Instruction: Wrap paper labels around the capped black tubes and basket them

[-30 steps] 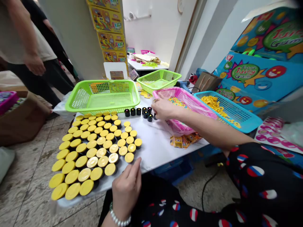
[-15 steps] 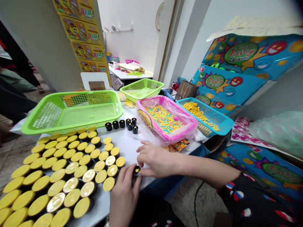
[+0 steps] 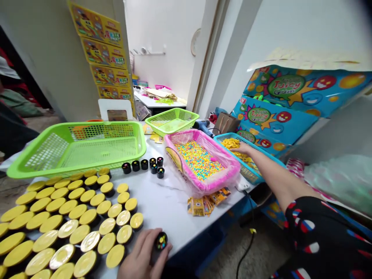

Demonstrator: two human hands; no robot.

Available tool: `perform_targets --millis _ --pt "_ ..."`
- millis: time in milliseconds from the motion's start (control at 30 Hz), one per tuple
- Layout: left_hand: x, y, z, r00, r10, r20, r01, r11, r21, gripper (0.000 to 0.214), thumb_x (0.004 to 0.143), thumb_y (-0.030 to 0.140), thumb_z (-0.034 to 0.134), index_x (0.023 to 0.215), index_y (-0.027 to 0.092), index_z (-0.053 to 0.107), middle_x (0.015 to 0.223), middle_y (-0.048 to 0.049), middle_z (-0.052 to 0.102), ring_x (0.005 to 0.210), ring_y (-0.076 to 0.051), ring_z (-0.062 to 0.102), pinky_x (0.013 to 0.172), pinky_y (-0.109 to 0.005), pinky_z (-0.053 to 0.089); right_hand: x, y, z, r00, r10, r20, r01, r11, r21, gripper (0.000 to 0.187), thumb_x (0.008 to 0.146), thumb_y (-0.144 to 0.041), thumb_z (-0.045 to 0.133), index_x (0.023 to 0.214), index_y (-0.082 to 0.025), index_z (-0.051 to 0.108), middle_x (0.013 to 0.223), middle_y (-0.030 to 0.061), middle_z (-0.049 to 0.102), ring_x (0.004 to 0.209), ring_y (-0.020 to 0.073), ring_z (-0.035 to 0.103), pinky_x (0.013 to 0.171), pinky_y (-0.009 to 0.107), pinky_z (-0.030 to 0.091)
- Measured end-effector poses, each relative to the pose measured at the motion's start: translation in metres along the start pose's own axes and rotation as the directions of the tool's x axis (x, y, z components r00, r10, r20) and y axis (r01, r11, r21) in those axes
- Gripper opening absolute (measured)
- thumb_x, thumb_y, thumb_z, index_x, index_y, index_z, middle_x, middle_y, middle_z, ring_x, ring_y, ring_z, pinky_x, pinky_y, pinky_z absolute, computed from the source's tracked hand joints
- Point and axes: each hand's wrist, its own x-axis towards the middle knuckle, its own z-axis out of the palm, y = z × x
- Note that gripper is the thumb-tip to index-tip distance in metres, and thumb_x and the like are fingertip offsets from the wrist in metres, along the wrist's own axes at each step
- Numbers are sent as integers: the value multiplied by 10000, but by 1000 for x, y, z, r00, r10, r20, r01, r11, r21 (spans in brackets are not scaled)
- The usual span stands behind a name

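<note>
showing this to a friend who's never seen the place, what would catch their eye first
The rows of yellow-capped jars covering the near left of the white table stand out most. Just beyond them, a pink-lined tray heaped with pastel balls draws the eye, while bright blue Juicy Gum boxes fill the far right. At the near edge, the left hand grips a small black jar.
</note>
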Motion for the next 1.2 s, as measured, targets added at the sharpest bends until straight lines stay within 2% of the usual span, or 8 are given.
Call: perform_targets --millis 233,400,667,800,900,967,1100,1200 --pt "7 14 -7 996 -90 -2 90 996 -23 259 948 397 563 1115 203 602 986 -83 708 830 -180 729 729 -223 603 48 -15 41 982 -51 181 64 995 -70 334 955 -344 605 1243 -175 591 1259 99 606 1072 230 632 892 421 549" --pt "7 22 -9 994 -107 32 108 994 -15 252 951 354 567 1142 191 586 997 -90 698 835 -178 722 718 -237 601 47 -9 31 969 5 245 12 998 -68 266 996 -333 532 1203 -195 624 1254 101 610 1099 214 625 904 373 537" --pt "6 15 -7 999 15 -29 -15 1000 20 288 977 395 511 1143 174 591 1014 -95 699 837 -179 732 726 -231 595 -1 9 -11 971 110 212 -155 965 211 338 952 -338 611 1242 -167 587 1238 94 617 1040 226 643 867 427 561" --pt "1 15 -8 998 25 -64 -23 999 37 291 985 397 491 1140 172 591 1009 -95 696 832 -183 729 718 -237 594 -31 -9 -44 993 -5 119 -52 880 471 402 857 -252 728 1218 -136 593 1061 105 701 807 186 715 719 330 601" --pt "-5 22 -12 998 -25 -63 32 993 109 269 986 355 495 1155 165 582 1051 -115 688 875 -208 722 744 -278 595 -71 -42 -55 968 -225 109 105 762 639 458 773 -248 789 1192 -195 611 1000 70 729 737 175 728 651 301 605" --pt "-8 26 -15 996 -72 -51 79 986 146 250 982 327 506 1152 160 579 1054 -119 688 878 -214 717 741 -290 593 -109 -72 -48 845 -526 98 297 613 732 402 754 -280 781 1127 -205 654 964 69 735 750 206 731 621 322 603" --pt "-12 27 -22 986 -161 -44 167 962 214 250 959 316 553 1145 152 580 1040 -115 693 834 -212 711 676 -279 578 -195 -134 -1 421 -898 126 791 432 434 194 846 -171 636 1006 -241 720 1084 37 729 945 203 707 831 334 565" --pt "-16 23 -28 980 -189 -65 200 947 250 265 949 315 574 1143 135 586 1044 -121 690 847 -220 710 667 -281 570 -237 -165 41 324 -919 225 932 351 90 267 883 -149 580 1103 -241 700 1347 81 623 997 240 703 822 353 552"
